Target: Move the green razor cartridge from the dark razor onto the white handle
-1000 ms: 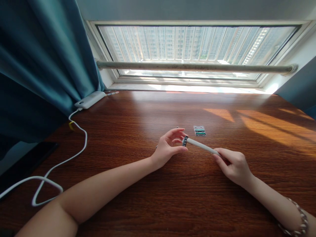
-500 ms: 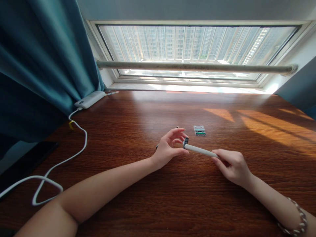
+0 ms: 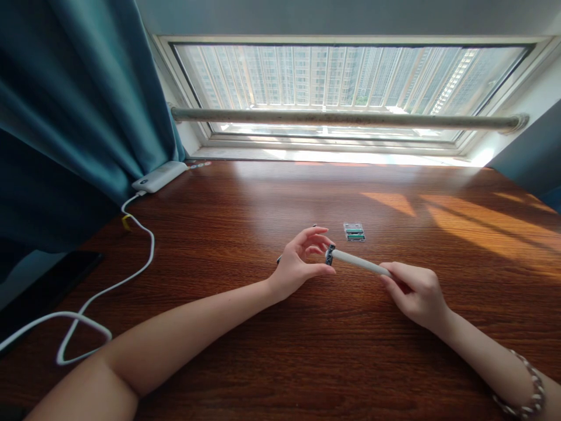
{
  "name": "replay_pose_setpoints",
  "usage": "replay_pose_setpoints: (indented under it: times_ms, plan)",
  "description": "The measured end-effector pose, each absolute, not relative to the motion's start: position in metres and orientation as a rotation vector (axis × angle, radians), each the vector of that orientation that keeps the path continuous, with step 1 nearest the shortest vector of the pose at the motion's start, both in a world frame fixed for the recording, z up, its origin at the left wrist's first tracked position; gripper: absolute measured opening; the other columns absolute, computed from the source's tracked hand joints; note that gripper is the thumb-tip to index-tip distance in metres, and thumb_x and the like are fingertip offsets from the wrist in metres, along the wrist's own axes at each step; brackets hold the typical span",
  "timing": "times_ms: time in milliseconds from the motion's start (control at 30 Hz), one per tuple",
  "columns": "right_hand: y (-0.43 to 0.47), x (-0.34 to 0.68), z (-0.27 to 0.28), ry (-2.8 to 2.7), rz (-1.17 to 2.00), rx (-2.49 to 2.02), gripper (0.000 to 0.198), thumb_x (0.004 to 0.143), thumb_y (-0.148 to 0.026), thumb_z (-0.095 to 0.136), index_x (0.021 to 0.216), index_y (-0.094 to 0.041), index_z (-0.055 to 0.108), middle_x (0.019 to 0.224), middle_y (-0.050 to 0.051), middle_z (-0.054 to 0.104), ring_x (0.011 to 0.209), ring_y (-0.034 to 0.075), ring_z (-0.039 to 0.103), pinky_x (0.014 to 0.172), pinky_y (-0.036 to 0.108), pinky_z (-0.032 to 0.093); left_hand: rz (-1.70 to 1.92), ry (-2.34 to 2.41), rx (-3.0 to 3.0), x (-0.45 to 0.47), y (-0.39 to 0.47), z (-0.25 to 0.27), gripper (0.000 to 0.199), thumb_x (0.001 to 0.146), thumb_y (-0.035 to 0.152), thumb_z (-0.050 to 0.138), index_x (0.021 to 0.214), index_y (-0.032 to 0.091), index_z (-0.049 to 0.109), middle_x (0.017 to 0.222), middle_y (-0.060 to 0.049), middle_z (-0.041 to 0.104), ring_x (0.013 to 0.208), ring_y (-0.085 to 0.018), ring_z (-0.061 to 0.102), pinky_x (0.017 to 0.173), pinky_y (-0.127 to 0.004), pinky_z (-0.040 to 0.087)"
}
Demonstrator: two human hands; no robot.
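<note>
Between the thumb and fingers of my left hand point(image 3: 298, 261) is a small dark razor cartridge point(image 3: 330, 255), held upright at their tips. My right hand point(image 3: 416, 290) pinches the far end of a pale razor handle point(image 3: 362, 262). The handle slants up to the left, its tip right at the cartridge. Whether the two are joined or just apart, I cannot tell. Beyond my left fingertips, a clear case point(image 3: 354, 232) with green-striped blade cartridges lies on the table.
The brown wooden table point(image 3: 245, 345) runs back to a window with a horizontal rail point(image 3: 324, 118). At left, a white power bank point(image 3: 160, 176) sits by a blue curtain point(image 3: 109, 88), its white cable point(image 3: 151, 245) looping over the table near a dark flat device point(image 3: 48, 286).
My right hand has shifted slightly right and up with the handle, whose tip now sits on the right side of the cartridge. The cartridge faces differently; my left hand has barely moved.
</note>
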State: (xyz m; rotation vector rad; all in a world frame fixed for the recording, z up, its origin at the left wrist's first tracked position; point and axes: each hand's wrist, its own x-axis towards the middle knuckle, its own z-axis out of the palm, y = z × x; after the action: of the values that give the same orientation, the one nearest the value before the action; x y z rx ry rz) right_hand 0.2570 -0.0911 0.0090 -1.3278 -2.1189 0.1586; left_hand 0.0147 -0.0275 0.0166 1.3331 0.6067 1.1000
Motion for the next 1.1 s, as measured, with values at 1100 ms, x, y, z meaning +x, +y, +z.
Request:
replay_pose_setpoints:
  times_ms: [1100]
  plan:
    - [-0.100,0.240,0.016,-2.198,0.563,-1.250,0.041,0.082,-0.024,0.045,0.122,-0.018,0.042,0.051,-0.007,0.046,0.041,0.007,0.040,0.044,0.018,0.032,0.891,0.609,1.460,0.015,-0.030,0.014,0.073,0.052,0.018,0.077,0.115,0.023,0.042,0.094,-0.005,0.059,0.087,-0.016,0.052,0.077,-0.029,0.038]
